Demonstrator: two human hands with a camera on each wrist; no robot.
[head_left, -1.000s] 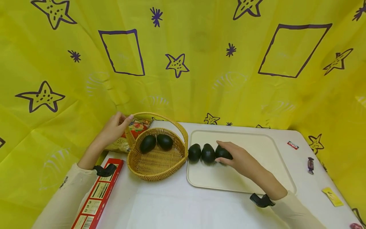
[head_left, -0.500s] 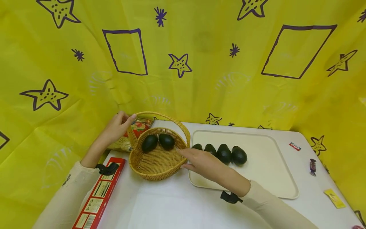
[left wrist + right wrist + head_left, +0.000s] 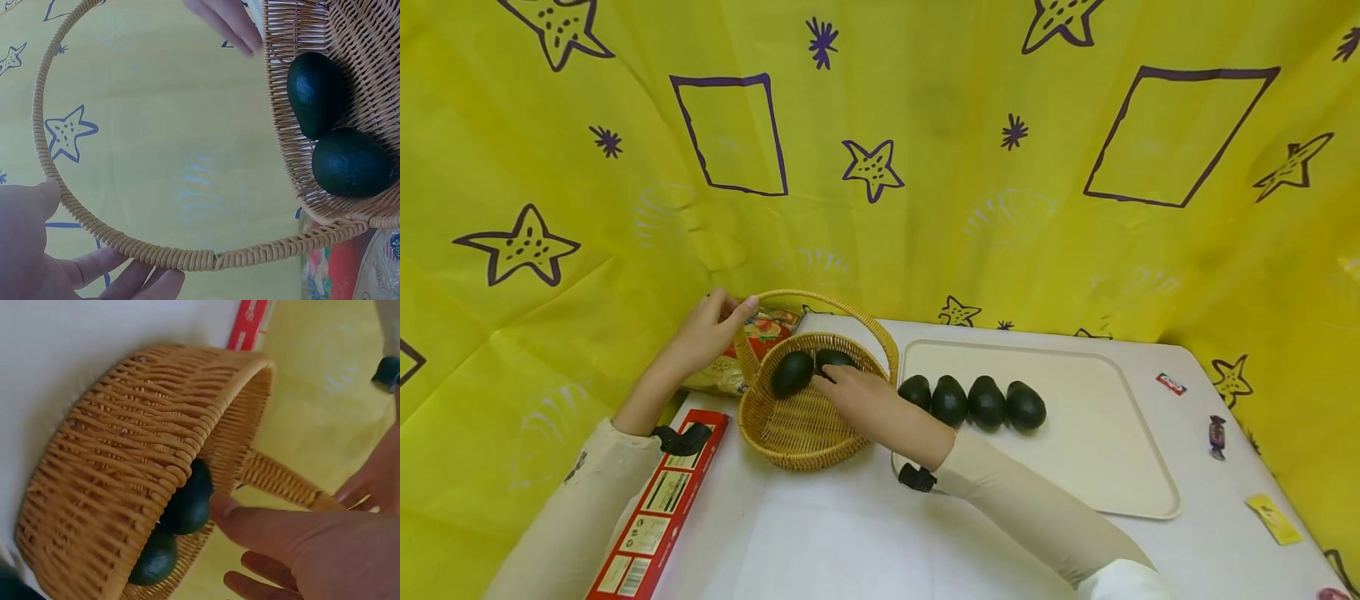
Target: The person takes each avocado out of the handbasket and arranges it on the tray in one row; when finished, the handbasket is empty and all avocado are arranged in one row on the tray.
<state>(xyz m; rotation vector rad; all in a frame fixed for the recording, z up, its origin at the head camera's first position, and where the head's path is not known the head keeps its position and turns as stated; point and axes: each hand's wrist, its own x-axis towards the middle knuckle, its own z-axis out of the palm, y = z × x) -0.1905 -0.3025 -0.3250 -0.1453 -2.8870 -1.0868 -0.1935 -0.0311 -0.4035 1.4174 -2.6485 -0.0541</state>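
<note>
My left hand grips the handle of the wicker basket, thumb and fingers around it. Two dark green avocados lie in the basket: the left avocado is fully visible, while the right avocado is partly covered by my right hand. That hand reaches over the basket's right rim. In the right wrist view, its thumb is close to one avocado and its fingers are spread apart; contact is unclear. In the left wrist view, both avocados rest against the basket wall.
Several avocados stand in a row on the cream tray, right of the basket. A long red box lies at left, with packaged food behind the basket. Small wrapped sweets lie along the right side.
My right hand has left an avocado in the tray row and moved left, over the rim into the basket. The left hand stays on the handle.
</note>
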